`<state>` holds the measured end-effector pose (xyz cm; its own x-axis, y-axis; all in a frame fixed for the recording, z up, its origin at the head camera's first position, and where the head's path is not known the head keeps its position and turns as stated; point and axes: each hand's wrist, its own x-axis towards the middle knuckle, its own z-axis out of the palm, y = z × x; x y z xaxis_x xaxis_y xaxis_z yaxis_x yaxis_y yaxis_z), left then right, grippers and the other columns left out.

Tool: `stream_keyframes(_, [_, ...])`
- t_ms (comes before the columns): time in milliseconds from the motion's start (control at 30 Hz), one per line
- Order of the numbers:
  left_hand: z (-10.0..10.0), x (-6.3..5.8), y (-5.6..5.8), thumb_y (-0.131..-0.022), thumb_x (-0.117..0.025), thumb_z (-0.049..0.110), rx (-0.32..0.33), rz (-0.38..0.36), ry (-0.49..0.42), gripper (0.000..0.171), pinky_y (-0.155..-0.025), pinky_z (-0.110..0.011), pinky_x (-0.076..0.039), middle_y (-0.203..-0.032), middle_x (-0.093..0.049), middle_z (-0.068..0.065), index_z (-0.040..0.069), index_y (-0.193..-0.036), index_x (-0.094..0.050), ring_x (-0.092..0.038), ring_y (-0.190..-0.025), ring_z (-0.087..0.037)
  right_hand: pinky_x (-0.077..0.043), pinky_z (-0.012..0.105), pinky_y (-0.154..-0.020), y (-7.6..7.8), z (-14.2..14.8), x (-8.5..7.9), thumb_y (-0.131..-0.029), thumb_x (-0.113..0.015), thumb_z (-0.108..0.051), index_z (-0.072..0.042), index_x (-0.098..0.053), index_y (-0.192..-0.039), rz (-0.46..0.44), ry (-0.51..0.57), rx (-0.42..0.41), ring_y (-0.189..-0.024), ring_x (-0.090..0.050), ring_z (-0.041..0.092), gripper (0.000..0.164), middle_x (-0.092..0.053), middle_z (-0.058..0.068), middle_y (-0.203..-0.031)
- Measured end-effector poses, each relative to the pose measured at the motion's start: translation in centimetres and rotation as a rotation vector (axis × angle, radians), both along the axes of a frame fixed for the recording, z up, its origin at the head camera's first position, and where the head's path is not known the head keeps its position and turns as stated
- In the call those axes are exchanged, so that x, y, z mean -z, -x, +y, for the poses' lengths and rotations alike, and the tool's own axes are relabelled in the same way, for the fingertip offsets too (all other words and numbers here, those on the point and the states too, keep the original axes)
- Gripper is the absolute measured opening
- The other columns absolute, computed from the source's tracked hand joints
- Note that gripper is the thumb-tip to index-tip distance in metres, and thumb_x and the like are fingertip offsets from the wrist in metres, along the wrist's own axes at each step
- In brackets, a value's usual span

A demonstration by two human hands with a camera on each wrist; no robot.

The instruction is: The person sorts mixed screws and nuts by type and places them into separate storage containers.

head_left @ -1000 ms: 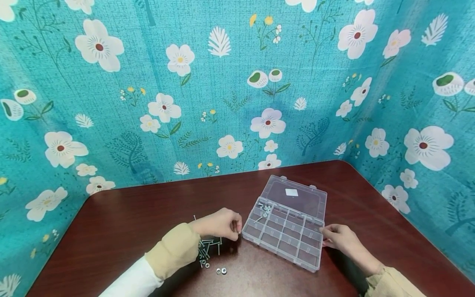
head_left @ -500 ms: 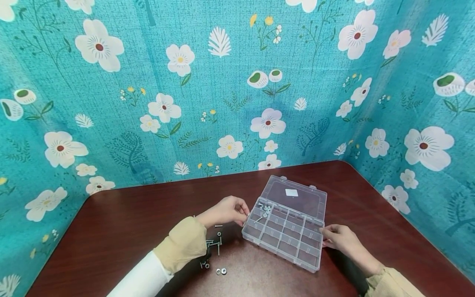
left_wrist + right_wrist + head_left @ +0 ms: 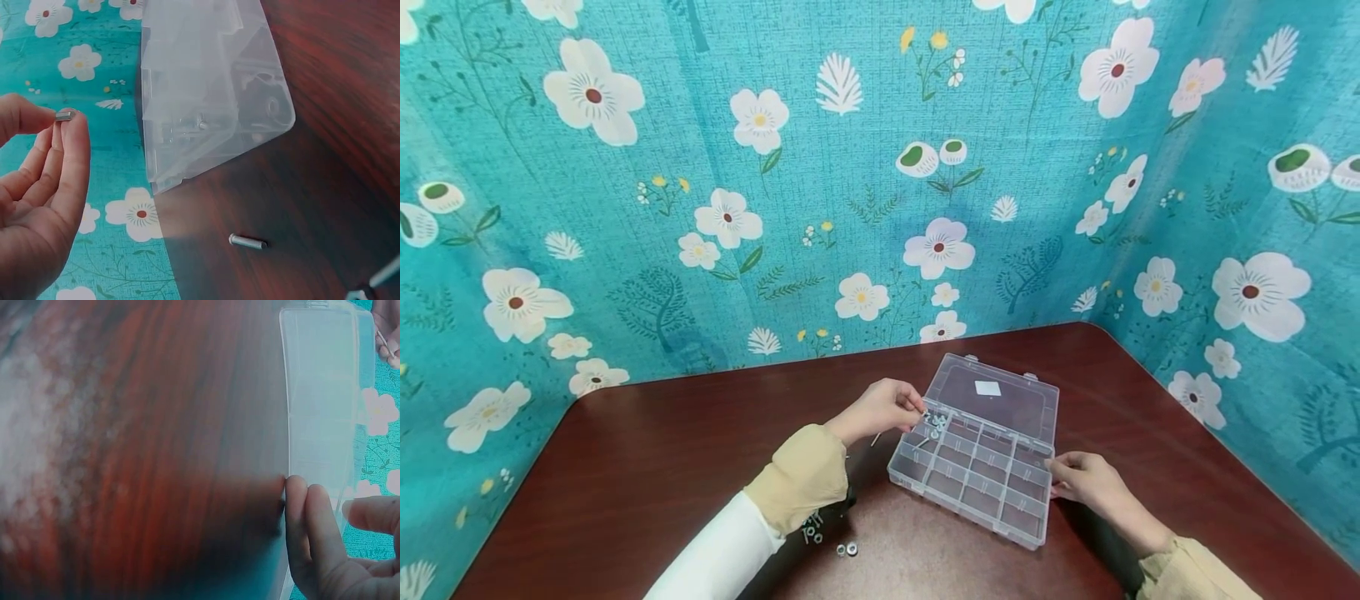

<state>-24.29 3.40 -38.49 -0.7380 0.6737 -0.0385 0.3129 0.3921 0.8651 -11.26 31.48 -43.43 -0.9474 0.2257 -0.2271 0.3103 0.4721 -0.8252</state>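
Note:
The thumb and fingers of my left hand (image 3: 880,410) pinch a small metal screw (image 3: 64,116), at the back left corner of a clear plastic compartment box (image 3: 988,463). In the right wrist view, the screw appears as a thin rod. Nuts and screws (image 3: 936,422) lie in the back left compartment, and one screw (image 3: 923,443) lies near it. My right hand (image 3: 1086,483) grips the right side wall of the box, fingers outside and thumb at the upper edge. Behind the box, its hinged lid (image 3: 955,392) lies open with a white label (image 3: 988,388).
Loose screws and nuts (image 3: 812,527) lie on the dark red table (image 3: 700,450), partly hidden under the left sleeve. Two nuts (image 3: 846,549) sit in front of them. Left of the box lies a lone screw (image 3: 248,241). A floral curtain (image 3: 820,183) hangs behind the table.
My left hand has moved from beside the front left of the box, up and to the right, to its back left corner. My right hand keeps its hold on the box.

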Motion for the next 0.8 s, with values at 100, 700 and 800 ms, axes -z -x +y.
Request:
stream_keyframes(100, [0.6, 0.2, 0.1, -0.08, -0.061, 0.0, -0.002, 0.025, 0.052, 0.01, -0.065, -0.032, -0.052, -0.074, -0.064, -0.007, -0.003, -0.088, -0.064, -0.063, -0.066, -0.026, -0.052, 0.027, -0.06, -0.1, -0.1, -0.2, -0.089, -0.052, -0.011, 0.021, -0.053, -0.098, 0.003, 0.0, 0.001, -0.063, -0.059, 0.012, 0.034, -0.06, 0.009, -0.075])
stream_keyframes(700, [1.7, 2.0, 0.3, -0.077, -0.065, 0.001, -0.017, 0.129, 0.249, 0.005, -0.057, -0.021, -0.046, -0.071, -0.059, -0.001, 0.004, -0.081, -0.064, -0.054, -0.061, -0.009, -0.052, 0.027, -0.062, 0.0, 0.1, 0.1, -0.09, -0.05, -0.011, 0.024, -0.049, -0.101, 0.024, 0.056, -0.025, -0.067, -0.061, 0.014, 0.037, -0.061, 0.013, -0.082])
stream_keyframes(800, [1.3, 2.0, 0.5, -0.078, -0.065, 0.003, -0.017, 0.132, 0.239, 0.005, -0.059, -0.022, -0.047, -0.074, -0.06, -0.002, 0.004, -0.082, -0.065, -0.056, -0.065, -0.01, -0.052, 0.028, -0.062, 0.0, 0.1, 0.0, -0.09, -0.05, -0.012, 0.023, -0.05, -0.101, 0.014, 0.042, -0.02, -0.067, -0.062, 0.014, 0.037, -0.061, 0.013, -0.082])
